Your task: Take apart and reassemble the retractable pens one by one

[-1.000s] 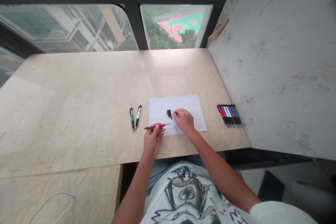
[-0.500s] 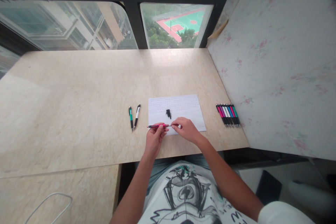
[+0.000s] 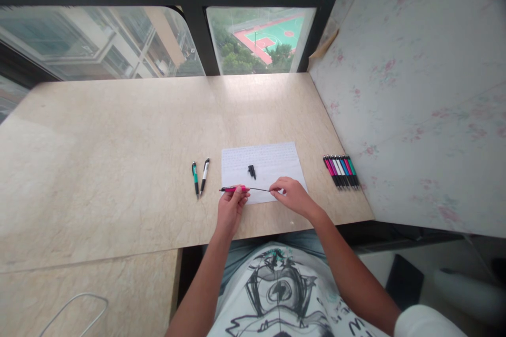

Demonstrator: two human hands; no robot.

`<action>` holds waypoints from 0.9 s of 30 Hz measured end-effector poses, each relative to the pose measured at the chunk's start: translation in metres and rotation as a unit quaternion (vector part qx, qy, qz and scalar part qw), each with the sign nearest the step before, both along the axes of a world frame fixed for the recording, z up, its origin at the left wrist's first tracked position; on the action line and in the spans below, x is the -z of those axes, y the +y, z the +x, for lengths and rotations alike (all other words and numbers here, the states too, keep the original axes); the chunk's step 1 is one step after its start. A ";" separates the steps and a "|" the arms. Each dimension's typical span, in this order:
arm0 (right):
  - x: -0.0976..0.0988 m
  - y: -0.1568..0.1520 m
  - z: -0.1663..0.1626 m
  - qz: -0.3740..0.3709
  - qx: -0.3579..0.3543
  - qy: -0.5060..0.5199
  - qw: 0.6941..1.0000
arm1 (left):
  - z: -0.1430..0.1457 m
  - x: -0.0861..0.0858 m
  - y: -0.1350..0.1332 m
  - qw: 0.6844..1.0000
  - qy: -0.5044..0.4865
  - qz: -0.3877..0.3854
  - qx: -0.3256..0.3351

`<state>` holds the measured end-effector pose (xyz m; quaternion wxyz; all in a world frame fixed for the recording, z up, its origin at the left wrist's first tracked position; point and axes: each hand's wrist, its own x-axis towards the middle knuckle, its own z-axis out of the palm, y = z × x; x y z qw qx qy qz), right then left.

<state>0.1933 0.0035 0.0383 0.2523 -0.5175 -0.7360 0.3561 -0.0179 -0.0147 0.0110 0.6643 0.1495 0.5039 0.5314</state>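
Observation:
My left hand [image 3: 231, 206] pinches the pink barrel of a pen [image 3: 234, 189] just above the near edge of a white sheet of paper [image 3: 264, 169]. A thin dark refill [image 3: 259, 189] sticks out of the barrel to the right. My right hand [image 3: 291, 196] pinches the refill's far end, a hand's width from the barrel. A small black pen part [image 3: 251, 171] lies on the middle of the paper.
A green pen [image 3: 194, 179] and a white pen [image 3: 204, 175] lie side by side left of the paper. Several coloured pens [image 3: 341, 171] lie in a row at the desk's right edge, against a papered wall [image 3: 411, 89]. A window is behind the desk [image 3: 118, 158].
My right hand left the small black part on the paper, came to the pen's tip and drew the thin refill out to the right. My left hand stayed on the barrel.

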 end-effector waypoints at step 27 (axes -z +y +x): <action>0.023 -0.004 -0.052 -0.255 0.192 0.294 0.901 | 0.006 -0.004 -0.006 0.993 0.100 0.035 0.043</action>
